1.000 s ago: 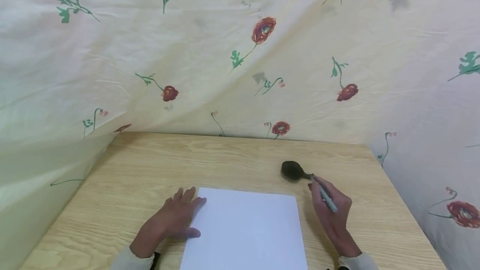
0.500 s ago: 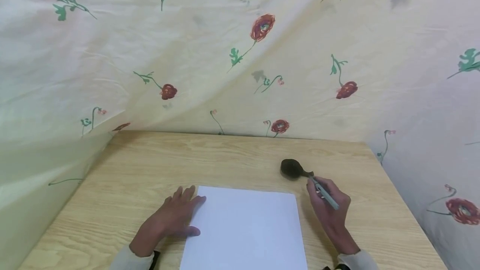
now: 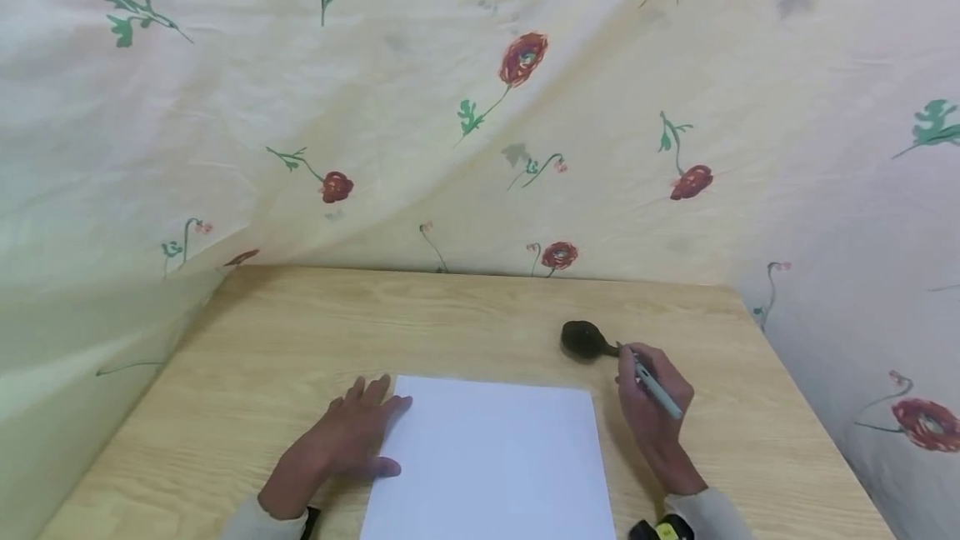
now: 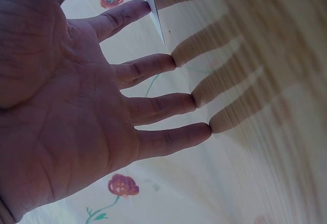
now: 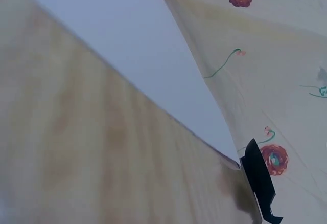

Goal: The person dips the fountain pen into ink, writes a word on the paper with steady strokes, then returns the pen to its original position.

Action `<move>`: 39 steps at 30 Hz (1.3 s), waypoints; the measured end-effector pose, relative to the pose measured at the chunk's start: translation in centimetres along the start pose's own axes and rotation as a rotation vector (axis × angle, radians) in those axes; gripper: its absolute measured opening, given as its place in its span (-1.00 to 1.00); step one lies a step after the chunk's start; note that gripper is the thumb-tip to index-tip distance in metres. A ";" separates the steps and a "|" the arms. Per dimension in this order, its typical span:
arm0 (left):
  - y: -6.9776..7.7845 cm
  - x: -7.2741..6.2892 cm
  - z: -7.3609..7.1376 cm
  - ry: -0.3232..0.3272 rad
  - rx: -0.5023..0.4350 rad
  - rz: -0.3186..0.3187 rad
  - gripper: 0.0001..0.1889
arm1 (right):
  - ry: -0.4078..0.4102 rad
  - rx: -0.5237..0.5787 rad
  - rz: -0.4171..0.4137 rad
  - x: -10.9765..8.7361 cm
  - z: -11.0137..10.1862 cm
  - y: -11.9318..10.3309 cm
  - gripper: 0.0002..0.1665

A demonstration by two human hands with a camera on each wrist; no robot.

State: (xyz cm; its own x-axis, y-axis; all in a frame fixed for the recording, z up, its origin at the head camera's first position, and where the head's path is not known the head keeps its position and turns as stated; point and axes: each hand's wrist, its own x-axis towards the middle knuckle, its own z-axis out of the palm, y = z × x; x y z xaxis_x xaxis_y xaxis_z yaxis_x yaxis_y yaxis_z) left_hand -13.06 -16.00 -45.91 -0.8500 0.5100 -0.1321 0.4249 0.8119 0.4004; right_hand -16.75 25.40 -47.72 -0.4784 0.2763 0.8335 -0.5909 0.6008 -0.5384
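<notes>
My left hand [image 3: 348, 432] lies spread at the left edge of a blank white sheet of paper [image 3: 495, 457], thumb and index finger over the edge. In the left wrist view, the palm and straight fingers of that left hand [image 4: 76, 96] show, fingertips at the wood surface. To the right of the sheet, my right hand [image 3: 648, 417] pinches a slim grey-green pen [image 3: 660, 390]. Its fingertips are right at the narrow neck of a black spoon-shaped object [image 3: 581, 340] with a rounded head. The right wrist view shows this black object [image 5: 259, 175] beyond the paper's corner; the hand is out of sight there.
The light wooden tabletop [image 3: 322, 307] is bounded behind and at both sides by a pale flower-printed cloth [image 3: 420, 107]. A black-and-yellow device [image 3: 663, 530] sits at my right wrist.
My right hand has turned slightly and shifted a little left and up, its fingers now overlapping the end of the black object's neck. The left hand, paper and black object stay in place.
</notes>
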 end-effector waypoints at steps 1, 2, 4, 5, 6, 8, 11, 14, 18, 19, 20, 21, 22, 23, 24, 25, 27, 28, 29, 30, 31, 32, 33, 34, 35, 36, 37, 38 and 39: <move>0.0 0.0 0.1 0.002 0.001 0.002 -0.11 | -0.002 0.010 -0.001 0.1 0.4 0.1 -0.92; -0.1 0.0 0.2 0.004 0.004 0.005 -0.11 | -0.008 0.018 0.000 0.2 0.7 0.2 -0.91; -0.2 0.0 0.3 0.008 0.007 0.012 -0.11 | -0.023 0.012 0.000 0.3 1.3 0.3 -0.88; -0.2 0.0 0.3 0.010 0.005 0.013 -0.11 | -0.032 0.008 0.001 0.4 1.5 0.4 -0.86; -0.2 0.0 0.3 0.013 0.007 0.012 -0.11 | -0.040 0.001 0.002 0.4 1.7 0.5 -0.84; -0.3 -0.1 0.2 0.010 0.014 0.007 -0.11 | -0.058 -0.038 0.001 0.5 2.0 0.6 -0.81; -0.2 -0.2 0.1 0.002 0.019 0.002 -0.11 | -0.080 -0.094 0.009 0.6 2.3 0.9 -0.82; 0.0 -0.3 0.0 0.002 0.025 0.002 -0.11 | -0.118 -0.124 0.047 0.8 2.4 1.4 -0.88; 0.0 -0.3 0.0 0.004 0.030 -0.004 -0.11 | -0.202 -0.125 0.132 1.2 2.7 1.9 -0.94; 0.0 -0.3 0.0 0.003 0.030 -0.007 -0.11 | -0.227 -0.120 0.155 1.3 2.8 2.0 -0.93; 0.0 -0.3 0.0 0.004 0.029 -0.008 -0.11 | -0.256 -0.115 0.183 1.4 2.8 2.0 -0.93; 0.0 -0.3 0.0 0.004 0.029 -0.008 -0.11 | -0.282 -0.117 0.205 1.5 2.9 2.1 -0.93; -0.1 -0.2 0.1 0.004 0.027 -0.007 -0.11 | -0.308 -0.133 0.229 1.6 3.0 2.1 -0.93; -0.1 -0.2 0.1 0.004 0.026 -0.006 -0.11 | -0.335 -0.153 0.255 1.7 3.1 2.1 -0.94; -0.1 -0.1 0.1 0.005 0.020 -0.006 -0.11 | -0.357 -0.172 0.279 1.7 3.2 2.1 -0.94; -0.1 -0.1 0.1 0.004 0.015 -0.006 -0.10 | -0.378 -0.200 0.305 1.8 3.3 2.1 -0.93; -0.1 -0.1 0.1 0.005 0.011 -0.004 -0.10 | -0.417 -0.272 0.356 1.8 3.4 2.1 -0.90; -0.1 -0.1 0.1 0.005 0.008 -0.004 -0.10 | -0.436 -0.307 0.383 1.8 3.5 2.1 -0.88; -0.1 -0.2 0.0 0.005 0.004 -0.005 -0.11 | -0.455 -0.337 0.407 1.8 3.5 2.1 -0.85; -0.1 -0.2 0.0 0.007 0.003 -0.004 -0.10 | -0.472 -0.362 0.432 1.8 3.6 2.1 -0.83; 0.0 -0.2 0.0 0.007 0.003 -0.005 -0.10 | -0.490 -0.384 0.452 1.8 3.6 2.1 -0.80; 0.0 -0.2 0.0 0.006 0.004 -0.006 -0.10 | -0.507 -0.402 0.464 1.8 3.6 2.1 -0.79; 0.0 -0.2 0.0 0.004 0.002 -0.009 -0.10 | -0.521 -0.413 0.473 1.8 3.6 2.1 -0.78; 0.0 -0.2 0.0 0.003 0.001 -0.011 -0.10 | -0.529 -0.421 0.478 1.8 3.6 2.1 -0.77; 0.0 -0.2 -0.1 0.001 0.000 -0.014 -0.10 | -0.535 -0.426 0.479 1.8 3.6 2.1 -0.76; 0.0 -0.2 0.0 0.001 0.000 -0.015 -0.10 | -0.538 -0.428 0.479 1.8 3.7 2.2 -0.76; 0.0 -0.2 0.0 -0.003 -0.003 -0.018 -0.11 | -0.543 -0.429 0.476 1.7 3.7 2.2 -0.76; 0.0 -0.2 0.0 -0.004 -0.005 -0.019 -0.11 | -0.544 -0.428 0.473 1.7 3.7 2.3 -0.76; 0.0 -0.2 -0.1 -0.006 -0.008 -0.020 -0.11 | -0.544 -0.429 0.470 1.7 3.7 2.3 -0.76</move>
State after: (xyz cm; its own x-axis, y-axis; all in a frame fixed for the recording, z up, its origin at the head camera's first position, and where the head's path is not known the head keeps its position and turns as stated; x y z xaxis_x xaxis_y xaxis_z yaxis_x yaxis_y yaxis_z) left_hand -12.88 -16.11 -45.82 -0.8565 0.4952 -0.1455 0.4053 0.8199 0.4044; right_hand -21.32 24.49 -48.02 -0.9251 0.2351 0.2981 -0.0052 0.7773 -0.6291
